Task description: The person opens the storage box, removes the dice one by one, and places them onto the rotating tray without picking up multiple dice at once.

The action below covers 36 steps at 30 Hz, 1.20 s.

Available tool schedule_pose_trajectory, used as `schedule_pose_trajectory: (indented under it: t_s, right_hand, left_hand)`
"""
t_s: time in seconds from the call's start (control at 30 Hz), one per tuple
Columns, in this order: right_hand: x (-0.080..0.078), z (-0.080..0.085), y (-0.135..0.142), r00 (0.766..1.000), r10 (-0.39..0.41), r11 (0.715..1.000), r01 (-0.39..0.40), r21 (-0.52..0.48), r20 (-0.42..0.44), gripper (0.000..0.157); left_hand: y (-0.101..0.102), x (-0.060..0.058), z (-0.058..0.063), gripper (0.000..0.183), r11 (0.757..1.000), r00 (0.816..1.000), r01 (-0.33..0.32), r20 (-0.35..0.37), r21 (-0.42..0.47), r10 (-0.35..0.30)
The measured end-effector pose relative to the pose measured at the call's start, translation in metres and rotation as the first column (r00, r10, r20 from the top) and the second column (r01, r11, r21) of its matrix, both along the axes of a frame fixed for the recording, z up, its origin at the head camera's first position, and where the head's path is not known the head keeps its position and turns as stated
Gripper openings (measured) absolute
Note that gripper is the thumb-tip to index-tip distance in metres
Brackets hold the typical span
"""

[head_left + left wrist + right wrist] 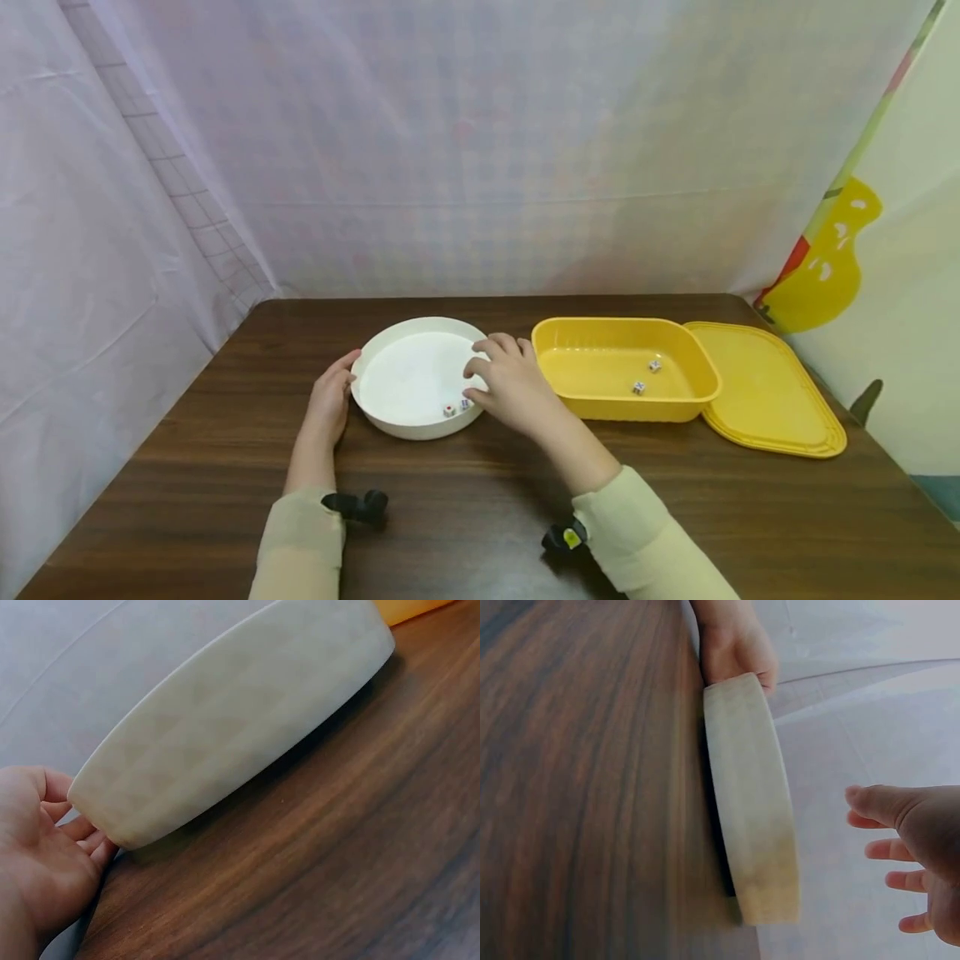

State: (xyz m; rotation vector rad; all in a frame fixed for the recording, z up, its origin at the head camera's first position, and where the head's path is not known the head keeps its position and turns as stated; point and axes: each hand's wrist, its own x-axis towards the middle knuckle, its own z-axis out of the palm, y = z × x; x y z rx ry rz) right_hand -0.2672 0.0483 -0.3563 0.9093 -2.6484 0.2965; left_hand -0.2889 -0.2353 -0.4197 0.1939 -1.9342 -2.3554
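Observation:
A round white tray point(408, 379) stands on the table, its outer wall point(225, 727) patterned with faint triangles in the left wrist view. My left hand point(330, 407) holds the tray's left side, thumb at the rim and fingers against the wall. Over the tray's right edge hovers my right hand point(513, 385), fingers spread and bent a little, with nothing seen between them. Near the tray's front right lie a white die with a red dot point(449, 410) and another die point(465, 404), close to my right thumb. The right hand hides part of the tray's rim.
Right of the tray is a yellow rectangular box point(622, 408) with two dice, one die point(655, 366) behind the other die point(638, 388). Its yellow lid point(772, 392) lies at the right, beside the box. A pale curtain point(465, 167) hangs behind the dark wooden table point(450, 517).

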Motion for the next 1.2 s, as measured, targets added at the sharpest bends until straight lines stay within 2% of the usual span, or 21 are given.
schedule_pose_trajectory:
  t_s: [0.4,0.57,0.8,1.03,1.2]
  right_hand:
    - [0.009,0.017,0.027,0.999,-0.001,0.996,-0.003,-0.087,-0.037,0.021]
    - [0.013,0.023,0.039,0.999,-0.019,0.995,0.016,-0.094,-0.031,0.022]
    - [0.02,0.026,0.054,0.999,-0.04,0.995,0.038,-0.092,-0.022,0.021]
    - [0.019,0.029,0.071,0.998,-0.062,0.993,0.059,-0.1,-0.022,0.018]
    - [0.017,0.033,0.081,0.996,-0.093,0.991,0.093,-0.097,0.006,0.022]
  left_hand:
    - [-0.005,-0.004,-0.005,0.058,0.999,0.999,0.032,-0.003,0.026,-0.032]
    - [-0.007,-0.003,-0.004,0.058,0.998,0.998,0.06,-0.003,0.012,-0.06]
    - [-0.01,0.0,-0.002,0.058,0.994,0.992,0.113,-0.05,0.014,-0.112]
    - [-0.011,-0.002,-0.002,0.058,0.992,0.991,0.126,-0.049,0.026,-0.125]
    - [-0.012,-0.003,-0.001,0.058,0.991,0.991,0.127,-0.034,0.035,-0.126]
